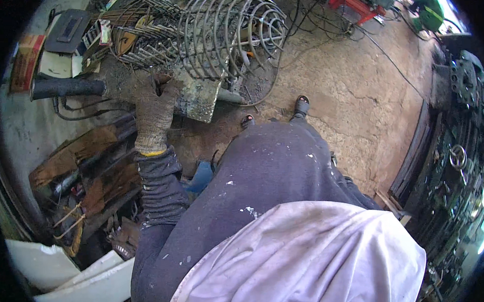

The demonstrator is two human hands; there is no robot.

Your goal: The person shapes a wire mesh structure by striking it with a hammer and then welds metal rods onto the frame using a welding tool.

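Note:
My left hand (156, 99), in a dirty brown knitted glove with a yellow cuff edge, reaches to the near edge of a grimy metal workbench (201, 101). Its fingers are curled together at the bench top, and whatever they hold, if anything, is hidden. Just right of the hand, a rounded cage of bent metal rods (223, 36) lies on the bench. Short cut rods (154, 52) are heaped beyond the hand. A thick dark pipe (69, 88) juts out left of it. My right hand does not show.
Left of the bench stand a dark flat case (68, 30) and a red box (26, 62). Below lie rusty plates (85, 149) and white curved panels (91, 290). Cables (383, 50) cross the concrete floor toward a red metal stand (351, 3). Metal parts (461, 157) crowd the right side.

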